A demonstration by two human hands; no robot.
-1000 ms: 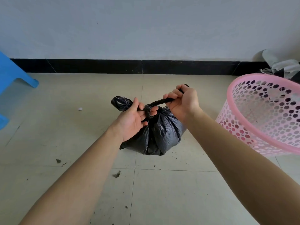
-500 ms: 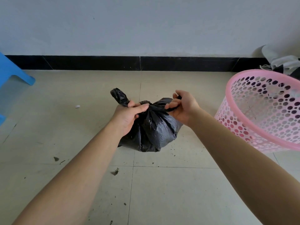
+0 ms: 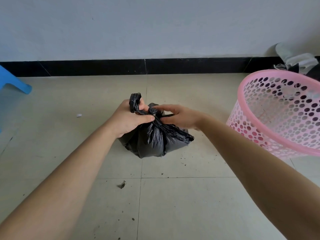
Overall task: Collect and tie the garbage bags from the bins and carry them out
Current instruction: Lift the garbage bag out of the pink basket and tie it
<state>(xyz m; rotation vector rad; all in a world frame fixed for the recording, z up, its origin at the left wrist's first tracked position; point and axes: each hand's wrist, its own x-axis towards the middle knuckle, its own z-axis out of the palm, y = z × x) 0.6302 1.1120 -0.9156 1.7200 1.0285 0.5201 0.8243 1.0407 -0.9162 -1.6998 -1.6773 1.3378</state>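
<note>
A small black garbage bag [image 3: 152, 142] sits on the tiled floor in the middle of the view, its neck gathered into a knot [image 3: 152, 111]. My left hand [image 3: 129, 119] is closed around one twisted end of the bag, which sticks up above my fist. My right hand [image 3: 180, 116] pinches the other thin end just right of the knot, its fingers partly spread. A pink perforated bin [image 3: 284, 116] stands at the right, with no bag lining it.
A blue plastic stool [image 3: 12, 82] is at the left edge. Grey and black cloth [image 3: 299, 63] lies behind the pink bin against the wall. A black skirting [image 3: 121, 67] runs along the white wall. Dirt crumbs and a white scrap [image 3: 79, 115] dot the floor.
The bag ends were pulled apart and taut a second ago. Both hands have come together at the neck, a knot now shows there, and the bag has settled lower on the floor.
</note>
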